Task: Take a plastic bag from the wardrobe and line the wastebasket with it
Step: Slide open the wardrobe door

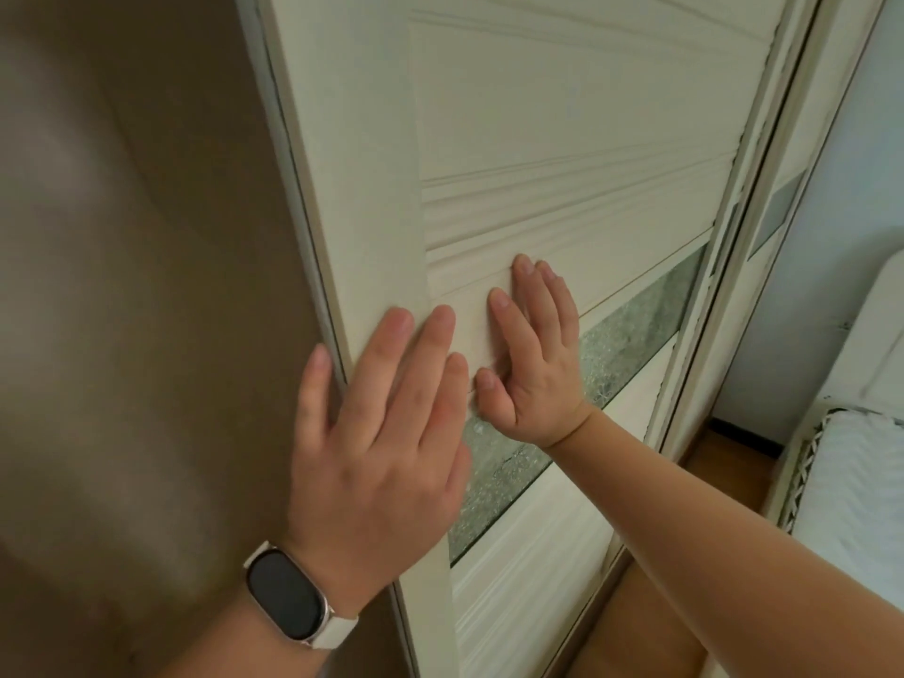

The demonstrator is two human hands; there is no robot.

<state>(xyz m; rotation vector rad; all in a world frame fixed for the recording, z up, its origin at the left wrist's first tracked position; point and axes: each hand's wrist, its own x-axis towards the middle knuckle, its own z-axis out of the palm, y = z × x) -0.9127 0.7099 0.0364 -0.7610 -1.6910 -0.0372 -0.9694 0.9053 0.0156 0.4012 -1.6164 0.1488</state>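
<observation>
Wardrobe door [562, 139]: cream, with ribbed panels, crossed by 1 band of frosted glass [636, 330]. Pressed flat against it, both with fingers straight and holding nothing: left grip [386, 433] on the left upright of the door, little finger at the very edge; right grip [533, 364] just beside it, on the panel above the glass. Around the left wrist, a watch [288, 594] with dark screen and pale strap. To the left, brown wall [122, 286]. To the right, a 2nd door [826, 139], wooden floor [650, 623] and white bedding [851, 482].
</observation>
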